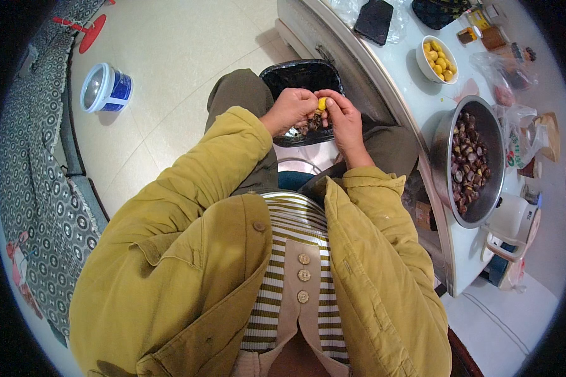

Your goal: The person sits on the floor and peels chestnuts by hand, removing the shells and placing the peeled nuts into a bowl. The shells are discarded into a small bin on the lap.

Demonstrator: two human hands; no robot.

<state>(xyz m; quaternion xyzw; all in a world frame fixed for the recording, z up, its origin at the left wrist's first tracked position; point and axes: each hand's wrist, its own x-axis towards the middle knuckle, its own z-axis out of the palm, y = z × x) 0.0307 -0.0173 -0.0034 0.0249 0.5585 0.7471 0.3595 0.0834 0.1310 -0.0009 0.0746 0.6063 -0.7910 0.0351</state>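
Observation:
A yellow peeled chestnut (pixel 322 103) is pinched between the fingertips of my right hand (pixel 345 118), over a black-lined waste bin (pixel 302 70) between my knees. My left hand (pixel 291 107) meets it from the left, its thumb and forefinger closed together close by the nut; whether they grip a bit of shell I cannot tell. Brown shell pieces (pixel 315 123) show below the fingers in the bin. On the table to my right stand a steel bowl (pixel 496 188) of brown unpeeled chestnuts (pixel 469 162) and a white bowl (pixel 427 73) of yellow peeled ones (pixel 438 59).
The table (pixel 420 108) curves along my right side, with jars, plastic bags, a black phone-like slab (pixel 374 21) and a white handled container (pixel 509 217). A blue and white bucket (pixel 106 88) stands on the floor at the left, near a patterned sofa cover (pixel 33 141).

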